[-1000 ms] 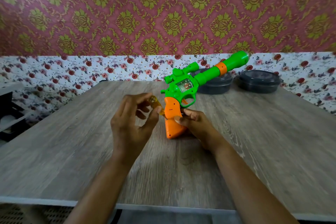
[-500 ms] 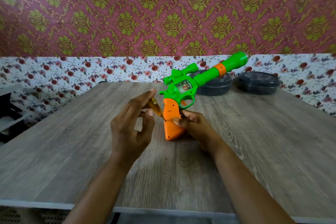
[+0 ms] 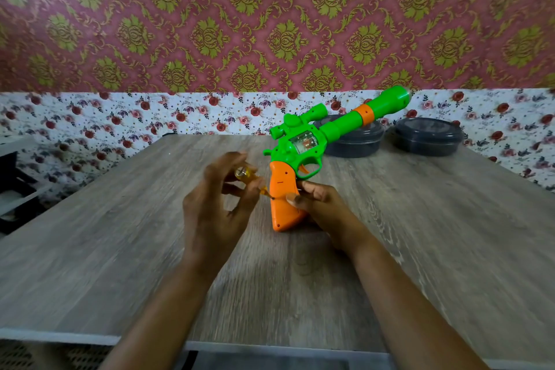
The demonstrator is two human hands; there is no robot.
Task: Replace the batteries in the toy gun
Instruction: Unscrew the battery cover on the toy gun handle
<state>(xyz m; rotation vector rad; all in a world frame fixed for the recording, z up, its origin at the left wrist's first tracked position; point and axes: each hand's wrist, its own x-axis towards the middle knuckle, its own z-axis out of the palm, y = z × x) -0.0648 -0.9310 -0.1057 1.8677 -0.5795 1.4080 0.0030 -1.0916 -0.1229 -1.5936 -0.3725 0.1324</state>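
Your left grip (image 3: pixel 216 213) has changed its hold on the small yellow screwdriver (image 3: pixel 244 174). A second ago the fingers were curled over it. Now they fan out, and only the thumb and fingertips pinch it, with the tip set against the side of the orange handle (image 3: pixel 282 198). I take that as a turn under way on the battery-cover screw, so you are probably at the opening step; no batteries are in view.

The toy gun (image 3: pixel 303 144) has barely shifted. Its butt is on the tabletop (image 3: pixel 420 234), and the barrel slants up to the right in front of two dark lidded tubs (image 3: pixel 426 135). Your right grip (image 3: pixel 321 207) clasps the lower handle, thumb across its face, steadying it. Blur hides the screw head.
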